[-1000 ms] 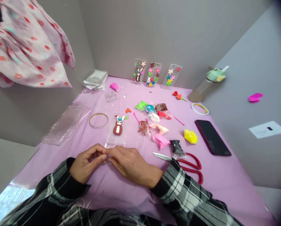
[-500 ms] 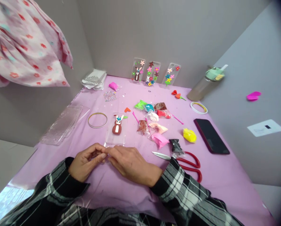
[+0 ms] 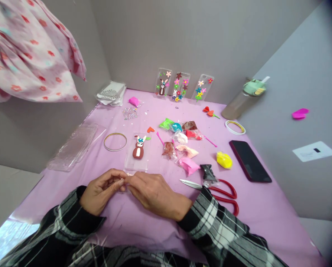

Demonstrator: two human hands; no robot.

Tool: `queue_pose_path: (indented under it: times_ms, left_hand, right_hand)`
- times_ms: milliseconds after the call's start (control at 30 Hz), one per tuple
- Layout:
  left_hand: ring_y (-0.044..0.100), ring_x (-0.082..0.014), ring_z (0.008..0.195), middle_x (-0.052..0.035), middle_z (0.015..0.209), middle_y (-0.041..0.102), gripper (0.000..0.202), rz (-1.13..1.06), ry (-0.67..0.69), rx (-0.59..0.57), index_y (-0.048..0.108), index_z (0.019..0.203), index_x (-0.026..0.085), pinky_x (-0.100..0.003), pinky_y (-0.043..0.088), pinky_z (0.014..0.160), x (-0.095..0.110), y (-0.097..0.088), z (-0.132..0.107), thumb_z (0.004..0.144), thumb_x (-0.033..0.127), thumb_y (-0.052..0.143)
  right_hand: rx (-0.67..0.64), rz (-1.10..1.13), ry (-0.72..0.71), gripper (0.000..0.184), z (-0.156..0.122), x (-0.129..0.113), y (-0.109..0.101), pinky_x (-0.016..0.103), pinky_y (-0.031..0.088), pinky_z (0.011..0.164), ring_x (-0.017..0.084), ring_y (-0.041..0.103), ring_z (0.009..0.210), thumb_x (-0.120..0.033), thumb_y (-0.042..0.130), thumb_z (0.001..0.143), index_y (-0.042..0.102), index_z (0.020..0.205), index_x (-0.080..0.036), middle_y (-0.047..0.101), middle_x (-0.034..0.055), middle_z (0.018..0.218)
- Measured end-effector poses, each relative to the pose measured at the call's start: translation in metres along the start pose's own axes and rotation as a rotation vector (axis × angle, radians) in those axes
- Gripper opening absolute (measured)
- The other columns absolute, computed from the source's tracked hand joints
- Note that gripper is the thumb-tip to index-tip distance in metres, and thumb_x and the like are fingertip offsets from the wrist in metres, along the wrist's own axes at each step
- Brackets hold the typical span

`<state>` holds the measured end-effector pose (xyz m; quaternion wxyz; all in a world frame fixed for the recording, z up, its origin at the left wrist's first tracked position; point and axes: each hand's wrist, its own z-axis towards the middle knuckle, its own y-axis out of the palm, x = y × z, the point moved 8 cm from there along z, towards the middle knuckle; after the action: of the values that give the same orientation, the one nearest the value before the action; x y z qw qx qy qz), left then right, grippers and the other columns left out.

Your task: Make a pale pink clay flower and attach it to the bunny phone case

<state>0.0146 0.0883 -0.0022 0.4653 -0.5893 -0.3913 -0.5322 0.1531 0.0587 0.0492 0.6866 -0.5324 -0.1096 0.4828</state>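
- A tiny pale scrap [image 3: 129, 173] sits at the fingertips, mostly hidden, so its shape cannot be told.
- The left hand [image 3: 101, 191] and the right hand [image 3: 155, 194] are drawn close together, their fingertips pinching the scrap between them, just above the table.
- The table [image 3: 127, 222] has a shiny lilac cover; grey walls [image 3: 168, 37] rise beyond it and at the right.
- A patterned pink cloth [image 3: 29, 52] hangs at the upper left.
- Just ahead of the hands lies a clear phone case [image 3: 132, 163] bearing a brown clay rabbit [image 3: 138, 149].
- Ahead of the left hand are a thin gold hoop [image 3: 115, 142] and a clear plastic tray [image 3: 77, 146].
- Ahead of the right hand lie small bags of coloured clay, the pink one [image 3: 188, 165] nearest.
- Beside the right hand are red-handled scissors [image 3: 223, 193], with a lump of yellow clay [image 3: 224, 160] and a black phone [image 3: 249, 161] beyond.
- Farthest off, three decorated phone cases [image 3: 182, 85] lean against the wall.
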Motion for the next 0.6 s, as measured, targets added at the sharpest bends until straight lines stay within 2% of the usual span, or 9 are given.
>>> queue_pose_path:
  times_ms: [200, 300, 600]
  left_hand:
    - [0.068, -0.0149, 0.068, 0.0007, 0.071, 0.07, 0.019, -0.016, 0.007, -0.004, 0.066, 0.11, 0.019, -0.027, 0.058, 0.072, -0.0032, -0.0051, -0.0019, 0.094, 0.029, 0.066]
    - [0.067, -0.0144, 0.068, 0.0008, 0.071, 0.069, 0.014, -0.02, 0.014, -0.004, 0.066, 0.104, 0.018, -0.026, 0.057, 0.071, -0.0044, -0.0055, -0.0018, 0.094, 0.028, 0.066]
    - [0.064, -0.0108, 0.065, 0.0029, 0.073, 0.066, 0.005, 0.008, 0.054, -0.003, 0.067, 0.088, 0.02, -0.02, 0.054, 0.065, -0.0061, -0.0073, -0.0012, 0.09, 0.023, 0.07]
  right_hand:
    - [-0.018, 0.037, -0.001, 0.013, -0.0007, 0.0001, 0.0008, 0.027, 0.051, 0.072, 0.016, 0.066, 0.086, -0.018, 0.042, 0.107, 0.053, 0.114, -0.019, 0.07, 0.0032, 0.098]
    - [-0.009, 0.027, -0.006, 0.014, -0.0006, -0.0002, 0.0003, 0.026, 0.05, 0.071, 0.016, 0.065, 0.085, -0.019, 0.043, 0.107, 0.053, 0.116, -0.019, 0.07, 0.0029, 0.096]
    - [0.013, -0.032, -0.015, 0.015, -0.0006, -0.0008, -0.0005, 0.026, 0.043, 0.062, 0.015, 0.061, 0.076, -0.02, 0.042, 0.107, 0.056, 0.103, -0.017, 0.065, 0.001, 0.086]
